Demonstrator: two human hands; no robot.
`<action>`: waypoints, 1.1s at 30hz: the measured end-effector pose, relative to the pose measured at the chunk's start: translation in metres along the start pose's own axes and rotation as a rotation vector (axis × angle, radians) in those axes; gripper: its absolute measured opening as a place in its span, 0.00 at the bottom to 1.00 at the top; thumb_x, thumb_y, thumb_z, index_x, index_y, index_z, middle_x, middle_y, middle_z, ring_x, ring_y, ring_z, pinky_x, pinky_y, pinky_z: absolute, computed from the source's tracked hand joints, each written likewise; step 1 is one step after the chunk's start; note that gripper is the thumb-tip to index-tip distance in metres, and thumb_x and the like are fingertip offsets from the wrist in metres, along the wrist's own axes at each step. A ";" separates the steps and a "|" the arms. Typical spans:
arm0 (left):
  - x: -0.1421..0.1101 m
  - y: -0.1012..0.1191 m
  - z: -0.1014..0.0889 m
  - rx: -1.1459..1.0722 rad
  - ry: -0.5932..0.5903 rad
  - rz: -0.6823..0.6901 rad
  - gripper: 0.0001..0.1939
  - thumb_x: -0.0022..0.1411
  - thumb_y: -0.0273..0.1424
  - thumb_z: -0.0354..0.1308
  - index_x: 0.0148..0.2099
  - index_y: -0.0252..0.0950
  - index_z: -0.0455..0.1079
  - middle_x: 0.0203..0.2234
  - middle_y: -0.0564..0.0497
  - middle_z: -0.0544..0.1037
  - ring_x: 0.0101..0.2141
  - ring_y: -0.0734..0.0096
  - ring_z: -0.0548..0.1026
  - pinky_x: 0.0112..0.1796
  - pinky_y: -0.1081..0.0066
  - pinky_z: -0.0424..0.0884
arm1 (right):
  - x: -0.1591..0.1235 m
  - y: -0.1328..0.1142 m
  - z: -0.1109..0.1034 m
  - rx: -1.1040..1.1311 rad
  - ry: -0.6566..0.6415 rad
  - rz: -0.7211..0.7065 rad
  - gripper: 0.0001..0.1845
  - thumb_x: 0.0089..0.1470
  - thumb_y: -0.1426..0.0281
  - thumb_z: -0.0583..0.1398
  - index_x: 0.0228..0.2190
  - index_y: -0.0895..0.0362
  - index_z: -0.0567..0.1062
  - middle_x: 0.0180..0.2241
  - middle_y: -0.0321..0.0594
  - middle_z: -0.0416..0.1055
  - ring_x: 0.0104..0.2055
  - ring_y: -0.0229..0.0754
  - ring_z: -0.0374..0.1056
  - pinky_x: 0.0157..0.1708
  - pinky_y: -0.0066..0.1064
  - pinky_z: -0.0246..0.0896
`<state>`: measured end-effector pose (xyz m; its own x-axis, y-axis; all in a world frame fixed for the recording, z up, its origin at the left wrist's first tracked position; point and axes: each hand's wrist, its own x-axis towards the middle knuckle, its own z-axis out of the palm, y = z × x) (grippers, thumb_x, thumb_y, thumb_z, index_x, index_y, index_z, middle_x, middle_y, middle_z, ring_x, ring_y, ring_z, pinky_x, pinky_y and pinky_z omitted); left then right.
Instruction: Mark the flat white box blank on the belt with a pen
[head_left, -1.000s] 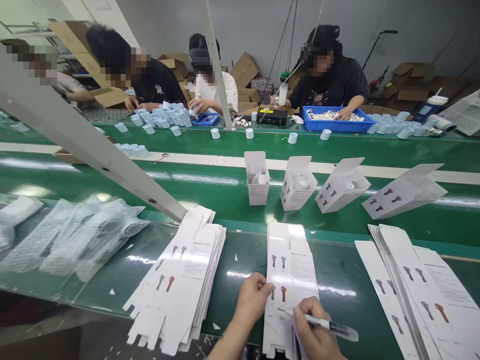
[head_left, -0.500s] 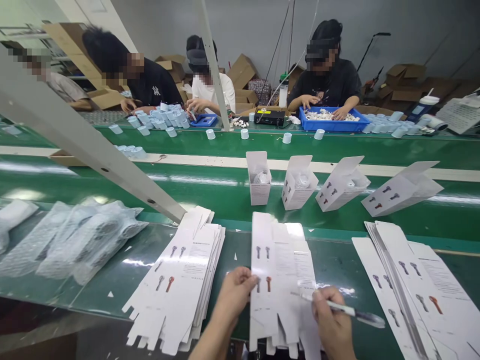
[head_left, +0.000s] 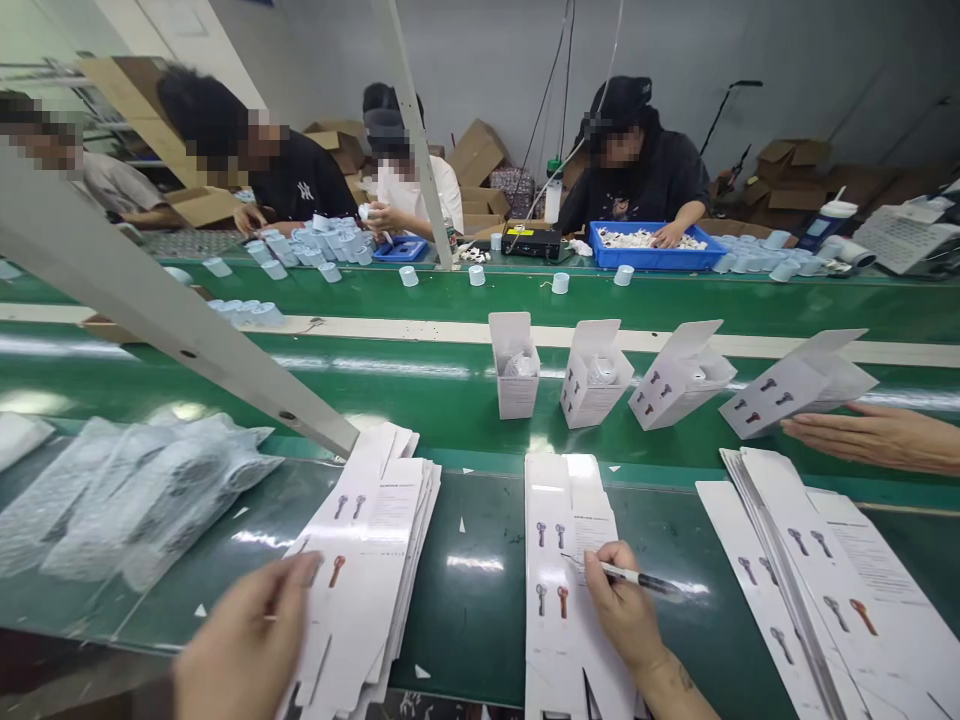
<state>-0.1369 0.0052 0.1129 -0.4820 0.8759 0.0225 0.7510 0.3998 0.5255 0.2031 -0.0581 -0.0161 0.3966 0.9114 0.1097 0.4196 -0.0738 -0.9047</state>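
My right hand grips a pen with its tip on a flat white carton printed with small fan pictures, lying in front of me. My left hand rests on the left stack of flat cartons, fingers bent, nothing gripped that I can see. A second, fanned stack of flat cartons lies to the right.
Several open white boxes stand in a row on the green conveyor belt. Clear bubble bags lie at left under a slanted metal bar. Another person's hand reaches in from the right. Several people work across the belt beside a blue tray.
My left hand left the middle carton and moved to the left stack. My right hand stays with the pen on the middle carton. Another person's hand appeared at the right.
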 end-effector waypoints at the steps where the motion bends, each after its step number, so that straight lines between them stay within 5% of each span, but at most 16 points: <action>1: -0.019 0.012 0.018 -0.085 -0.168 0.003 0.14 0.52 0.46 0.56 0.34 0.45 0.76 0.31 0.53 0.82 0.33 0.58 0.77 0.33 0.66 0.70 | 0.001 0.001 0.000 -0.004 0.001 -0.001 0.18 0.59 0.55 0.55 0.23 0.52 0.61 0.18 0.29 0.57 0.20 0.37 0.57 0.22 0.29 0.56; 4: -0.075 0.048 0.083 -0.174 -0.654 0.065 0.15 0.54 0.42 0.57 0.39 0.40 0.75 0.32 0.49 0.81 0.35 0.59 0.77 0.35 0.68 0.68 | 0.000 0.003 -0.005 -0.005 0.030 -0.004 0.18 0.60 0.56 0.54 0.23 0.52 0.62 0.19 0.30 0.59 0.22 0.38 0.58 0.23 0.29 0.57; 7: -0.107 0.068 0.136 -0.068 -0.832 0.111 0.10 0.55 0.34 0.58 0.39 0.37 0.73 0.25 0.50 0.78 0.32 0.60 0.75 0.32 0.69 0.62 | -0.014 0.002 -0.012 0.009 0.064 -0.005 0.16 0.60 0.57 0.54 0.25 0.52 0.64 0.21 0.32 0.62 0.24 0.39 0.61 0.25 0.30 0.58; 9: -0.114 0.070 0.154 -0.042 -0.852 0.093 0.04 0.56 0.31 0.57 0.34 0.37 0.71 0.22 0.51 0.76 0.29 0.63 0.74 0.29 0.71 0.58 | -0.031 0.000 -0.014 0.023 0.032 0.005 0.16 0.60 0.57 0.55 0.25 0.52 0.64 0.20 0.33 0.62 0.23 0.40 0.61 0.24 0.30 0.57; 15: -0.112 0.065 0.156 -0.086 -0.822 0.051 0.06 0.56 0.28 0.58 0.27 0.37 0.66 0.20 0.54 0.73 0.26 0.69 0.70 0.28 0.73 0.55 | -0.075 0.003 -0.005 0.012 -0.153 -0.013 0.19 0.60 0.55 0.53 0.22 0.52 0.62 0.17 0.30 0.57 0.19 0.38 0.57 0.20 0.31 0.49; 22: -0.112 0.066 0.160 -0.081 -0.798 0.016 0.07 0.55 0.27 0.59 0.26 0.37 0.66 0.19 0.55 0.71 0.26 0.70 0.69 0.28 0.73 0.55 | -0.078 0.005 0.001 -0.013 -0.182 -0.030 0.18 0.60 0.57 0.53 0.22 0.52 0.62 0.17 0.30 0.58 0.19 0.37 0.56 0.21 0.31 0.48; 25: -0.109 0.064 0.163 -0.096 -0.813 -0.012 0.08 0.54 0.27 0.60 0.24 0.37 0.65 0.19 0.56 0.70 0.26 0.71 0.70 0.27 0.74 0.56 | -0.072 0.006 -0.008 0.045 -0.025 0.014 0.17 0.59 0.57 0.55 0.24 0.52 0.65 0.20 0.32 0.62 0.21 0.39 0.59 0.23 0.30 0.52; 29: -0.109 0.065 0.162 -0.096 -0.821 -0.043 0.08 0.54 0.27 0.60 0.24 0.36 0.66 0.20 0.55 0.71 0.27 0.71 0.70 0.27 0.74 0.57 | -0.054 0.010 -0.016 0.124 0.351 0.092 0.16 0.55 0.55 0.59 0.29 0.54 0.68 0.25 0.35 0.69 0.28 0.41 0.65 0.30 0.32 0.59; 33: -0.110 0.071 0.149 -0.074 -0.775 -0.010 0.07 0.56 0.29 0.59 0.26 0.37 0.67 0.22 0.54 0.73 0.28 0.69 0.71 0.28 0.73 0.57 | -0.043 0.010 -0.008 0.238 0.430 0.289 0.19 0.54 0.51 0.59 0.30 0.54 0.67 0.24 0.33 0.67 0.29 0.41 0.64 0.31 0.33 0.59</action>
<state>0.0366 -0.0225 0.0204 -0.0155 0.8221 -0.5691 0.7028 0.4138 0.5787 0.1965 -0.1013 -0.0263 0.7855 0.6173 -0.0430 0.0695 -0.1570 -0.9851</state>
